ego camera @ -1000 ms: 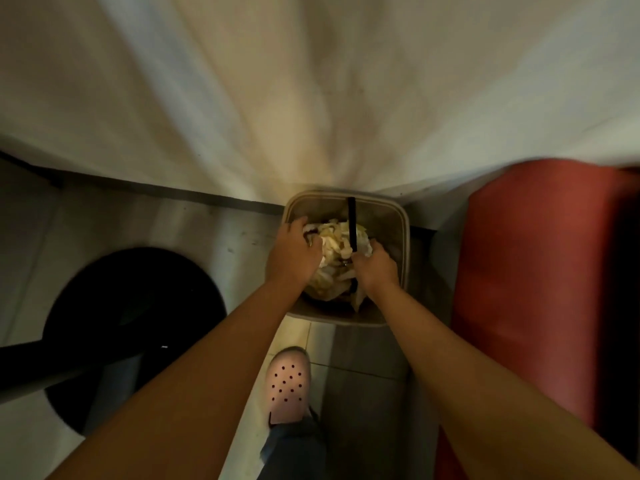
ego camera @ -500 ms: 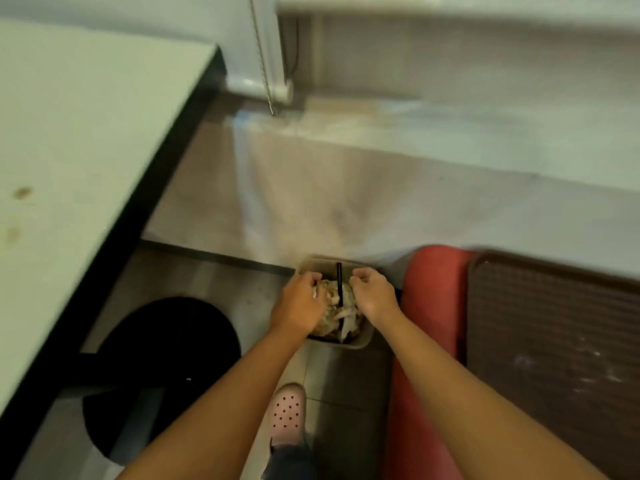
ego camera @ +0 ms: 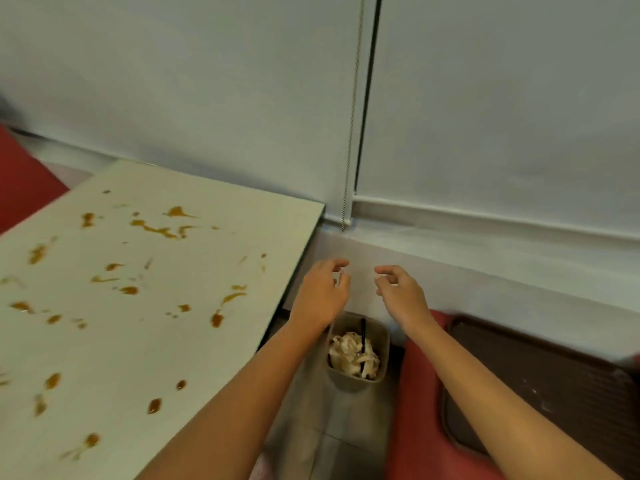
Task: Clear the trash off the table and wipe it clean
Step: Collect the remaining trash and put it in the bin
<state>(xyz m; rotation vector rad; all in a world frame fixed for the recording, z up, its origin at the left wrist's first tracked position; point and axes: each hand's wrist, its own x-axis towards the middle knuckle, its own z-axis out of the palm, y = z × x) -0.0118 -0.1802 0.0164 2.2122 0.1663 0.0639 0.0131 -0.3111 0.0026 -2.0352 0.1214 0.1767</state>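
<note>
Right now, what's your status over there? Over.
Left hand, right hand open, empty, above the bin. Trash in bin. Table unwiped, brown stains all over. No cloth in view.

The pale surface (ego camera: 138, 341) at my nine o'clock lay spattered with orange-brown stains (ego camera: 156, 230). At five o'clock, crumpled paper trash (ego camera: 346, 348) and a black straw (ego camera: 363, 336) filled the tan bin (ego camera: 353, 384).

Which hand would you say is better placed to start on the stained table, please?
Left, I think. The left hand hangs empty right beside the table, with the orange stains on that side; the right hand, also empty, is farther off, toward the red seat. No cloth is in view.
</note>
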